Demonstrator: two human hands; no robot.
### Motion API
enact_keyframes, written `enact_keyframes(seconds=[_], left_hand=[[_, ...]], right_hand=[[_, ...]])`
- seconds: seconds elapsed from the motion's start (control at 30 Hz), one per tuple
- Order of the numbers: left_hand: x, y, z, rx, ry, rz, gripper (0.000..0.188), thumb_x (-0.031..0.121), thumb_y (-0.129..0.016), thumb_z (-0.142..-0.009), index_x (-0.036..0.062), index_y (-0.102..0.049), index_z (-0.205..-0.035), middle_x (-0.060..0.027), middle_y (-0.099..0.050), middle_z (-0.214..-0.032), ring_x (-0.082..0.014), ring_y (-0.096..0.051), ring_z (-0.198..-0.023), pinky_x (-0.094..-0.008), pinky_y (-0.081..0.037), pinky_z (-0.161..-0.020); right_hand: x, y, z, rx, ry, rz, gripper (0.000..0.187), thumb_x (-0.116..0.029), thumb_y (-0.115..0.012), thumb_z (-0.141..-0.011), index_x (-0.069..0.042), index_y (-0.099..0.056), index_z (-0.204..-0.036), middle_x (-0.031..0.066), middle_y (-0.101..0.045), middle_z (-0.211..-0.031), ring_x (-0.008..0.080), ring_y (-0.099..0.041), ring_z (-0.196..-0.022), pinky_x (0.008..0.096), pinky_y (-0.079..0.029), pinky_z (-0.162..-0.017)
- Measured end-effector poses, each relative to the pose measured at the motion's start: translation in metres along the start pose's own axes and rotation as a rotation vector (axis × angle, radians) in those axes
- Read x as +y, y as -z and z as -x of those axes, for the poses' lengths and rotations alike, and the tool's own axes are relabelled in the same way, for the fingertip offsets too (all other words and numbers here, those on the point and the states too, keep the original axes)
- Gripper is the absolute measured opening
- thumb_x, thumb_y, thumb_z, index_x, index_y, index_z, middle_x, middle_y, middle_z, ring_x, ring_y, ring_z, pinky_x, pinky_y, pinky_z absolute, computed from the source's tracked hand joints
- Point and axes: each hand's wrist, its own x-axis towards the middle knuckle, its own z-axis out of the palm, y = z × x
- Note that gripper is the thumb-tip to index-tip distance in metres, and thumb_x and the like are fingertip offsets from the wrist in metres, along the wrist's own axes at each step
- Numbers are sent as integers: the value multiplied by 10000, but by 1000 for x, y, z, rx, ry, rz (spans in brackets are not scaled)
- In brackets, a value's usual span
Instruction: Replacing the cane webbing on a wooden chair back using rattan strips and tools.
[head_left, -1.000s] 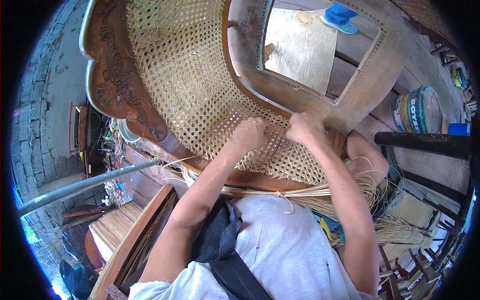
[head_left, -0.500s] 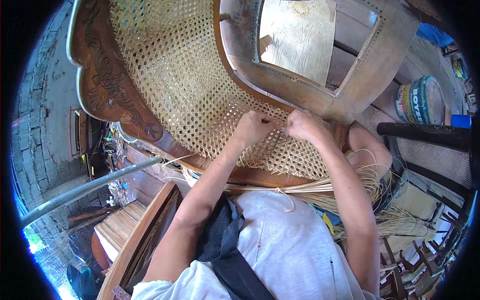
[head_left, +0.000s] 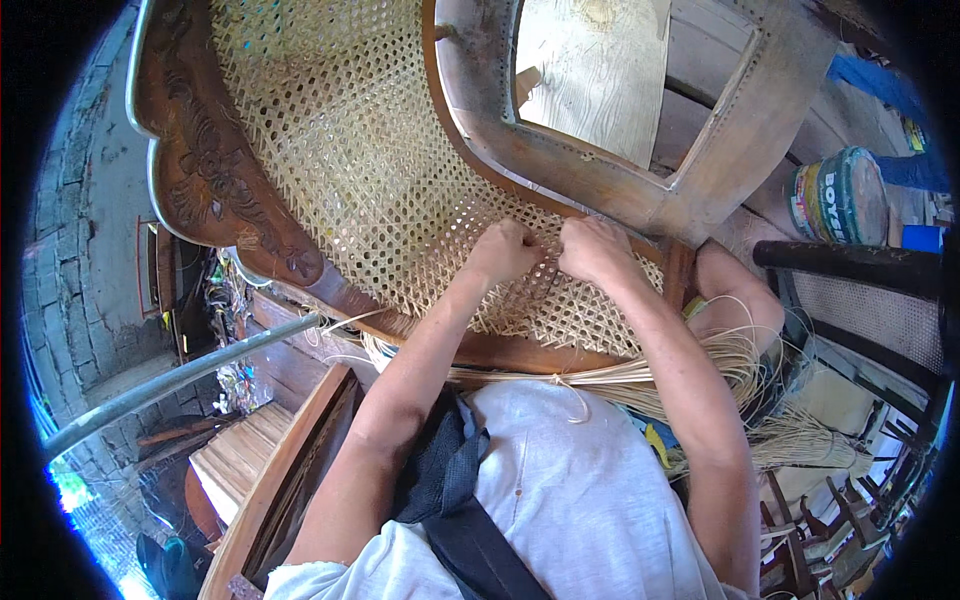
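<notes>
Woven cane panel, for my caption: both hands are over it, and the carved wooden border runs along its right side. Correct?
Wrong side: the head view shows the carved wooden border on the left of the woven cane panel.

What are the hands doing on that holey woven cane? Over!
Left hand, right hand curled close together at cane webbing; grip details hidden. Webbing spans carved wooden frame. Bundled cane strands pass beneath right forearm.
</notes>
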Motion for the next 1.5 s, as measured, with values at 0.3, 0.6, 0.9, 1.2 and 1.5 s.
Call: enact_keyframes(seconds=[0.3, 0.6, 0.9, 1.2, 1.5], left_hand=[[11, -2, 7, -21, -49, -252, 234, 286, -703, -796, 152, -756, -980, -127, -720, -1012, -306, -695, -928, -397, -544, -876], [15, -10, 37, 358, -94, -430, 282, 244, -705, -790, 11, -700, -949, -233, -694, -824, -352, -693, -810, -440, -560, -790], [4, -19, 50, 379, -91, -98, 173, 212, -685, -774, 60, -733, -840, -210, -693, -799, -370, -691, -745, -440, -568, -704], [12, -15, 52, 336, -118, -197, 154, 180, -660, -775, 87, -739, -868, -208, -694, -797, -386, -686, -737, -451, -570, -703], [43, -2, -8, 18, -176, 383, 300, 255, -639, -919, 49, -697, -1130, -102, -727, -914, -205, -671, -856, -339, -526, -758]], right_hand=[[17, -3, -8, -48, -76, 15, 187, -117, -621, -797, -48, -714, -944, 126, -709, -964, 222, -677, -909, 375, -540, -839], [67, -3, 1, 127, -56, -145, 427, -432, -736, -808, -14, -726, -894, 76, -670, -725, 147, -610, -656, 357, -538, -704], [49, -62, -5, 339, 5, -457, 292, -325, -630, -905, -37, -681, -896, 170, -675, -722, 269, -666, -673, 407, -521, -623], [104, -35, -1, 405, -158, -201, 251, -279, -588, -904, -69, -704, -979, 218, -688, -933, 402, -661, -912, 493, -511, -815], [94, 24, 22, 409, -21, -416, 371, -379, -596, -928, -23, -677, -856, 203, -681, -814, 355, -674, -789, 458, -501, -741]])
